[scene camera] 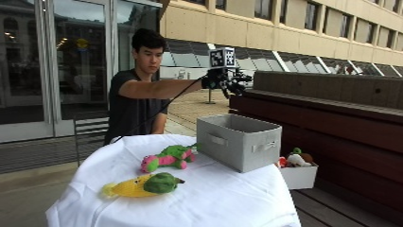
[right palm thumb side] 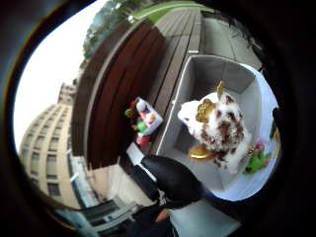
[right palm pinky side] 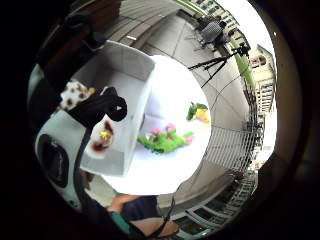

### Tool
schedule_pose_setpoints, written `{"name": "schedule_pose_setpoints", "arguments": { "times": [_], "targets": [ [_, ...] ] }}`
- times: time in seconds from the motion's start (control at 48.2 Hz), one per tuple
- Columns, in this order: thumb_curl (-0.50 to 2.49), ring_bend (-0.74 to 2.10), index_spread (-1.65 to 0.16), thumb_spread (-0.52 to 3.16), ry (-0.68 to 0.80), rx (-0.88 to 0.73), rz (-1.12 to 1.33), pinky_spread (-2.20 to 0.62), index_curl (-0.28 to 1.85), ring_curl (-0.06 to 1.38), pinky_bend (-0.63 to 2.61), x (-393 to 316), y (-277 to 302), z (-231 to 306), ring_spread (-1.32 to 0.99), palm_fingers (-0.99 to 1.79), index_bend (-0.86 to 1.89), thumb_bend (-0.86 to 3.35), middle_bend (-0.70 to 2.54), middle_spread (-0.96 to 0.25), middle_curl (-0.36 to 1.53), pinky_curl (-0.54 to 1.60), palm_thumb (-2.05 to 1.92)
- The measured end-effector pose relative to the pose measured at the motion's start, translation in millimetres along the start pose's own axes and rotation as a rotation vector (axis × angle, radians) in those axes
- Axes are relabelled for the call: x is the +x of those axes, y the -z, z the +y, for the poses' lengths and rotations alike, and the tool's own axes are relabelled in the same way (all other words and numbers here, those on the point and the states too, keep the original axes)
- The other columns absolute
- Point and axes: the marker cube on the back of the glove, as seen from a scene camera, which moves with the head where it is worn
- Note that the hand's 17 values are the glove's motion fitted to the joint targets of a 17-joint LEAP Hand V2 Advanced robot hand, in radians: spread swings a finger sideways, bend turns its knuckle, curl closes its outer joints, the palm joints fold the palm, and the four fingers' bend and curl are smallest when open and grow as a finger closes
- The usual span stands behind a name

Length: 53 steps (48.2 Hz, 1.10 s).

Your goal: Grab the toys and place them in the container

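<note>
Bench (scene camera: pixel 207 203): covered by a white cloth, on which the container and two toys are carried.
Container (scene camera: pixel 238 142): a grey fabric box with side handles, set at the bench's far edge, open at the top. A spotted white-and-brown plush (right palm thumb side: pixel 217 123) with gold ears is seen in the thumb-side palm view over or inside it; whether it lies on the floor of the box or is in the air cannot be told.
Green toy (scene camera: pixel 169 157): a green and pink plush, laid on the cloth just beside the container's near wall.
Yellow toy (scene camera: pixel 144 185): a yellow and green plush, laid nearer the bench's front edge, apart from the green one.
Hand (scene camera: pixel 222 81): raised well above the container on an outstretched arm. Nothing is seen between its fingers from outside, and a gloved fingertip (right palm thumb side: pixel 173 180) is shown clear of the spotted plush; how far the fingers are spread cannot be told.
Step in hand: judged to be the drop of the spotted plush. Next, the hand is best carried down to the green toy.
</note>
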Motion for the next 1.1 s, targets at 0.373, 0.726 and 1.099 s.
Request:
{"name": "schedule_pose_setpoints", "arguments": {
  "times": [0.373, 0.726, 1.099],
  "targets": [
    [0.42, 1.06, -0.32, 0.89, -0.016, 0.017, 0.133, -0.11, 0.05, 0.36, 1.44, 90.5, 15.4, 41.6, -0.14, -0.03, 0.12, -0.1, 0.48, -0.04, 0.55, 0.46, -0.11],
    [0.32, 0.96, -0.32, 0.88, -0.118, -0.05, 0.134, -0.03, 0.11, 0.31, 1.39, 213.9, -47.3, 102.4, -0.16, -0.07, 0.11, -0.08, 0.43, -0.08, 0.5, 0.4, -0.09],
    [0.27, 0.89, -0.26, 0.85, -0.119, -0.181, 0.074, 0.01, 0.09, 0.28, 1.39, 244.5, -143.1, 137.7, -0.11, -0.2, 0.0, -0.08, 0.37, -0.01, 0.46, 0.38, -0.08]
  ]
}}
